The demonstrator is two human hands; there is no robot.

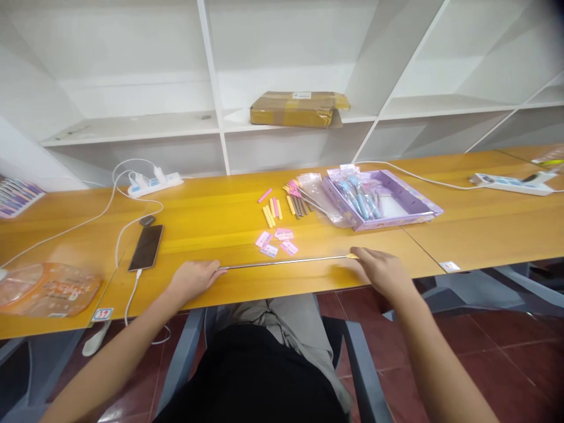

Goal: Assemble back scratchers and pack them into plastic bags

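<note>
Yellow bench (202, 217), white shelving (132, 124) right behind it
Got my left hand (194, 278) and right hand (379, 270) pinching a thin metal rod's (286, 261) ends, red tiles (506, 352) below.

Looked bright but fuzzy.
Shone on the yellow table (202, 226) and red floor (497, 370), went dark in the top right corner, blurred at the right hand (383, 271), looked stretched near the edges.
</note>
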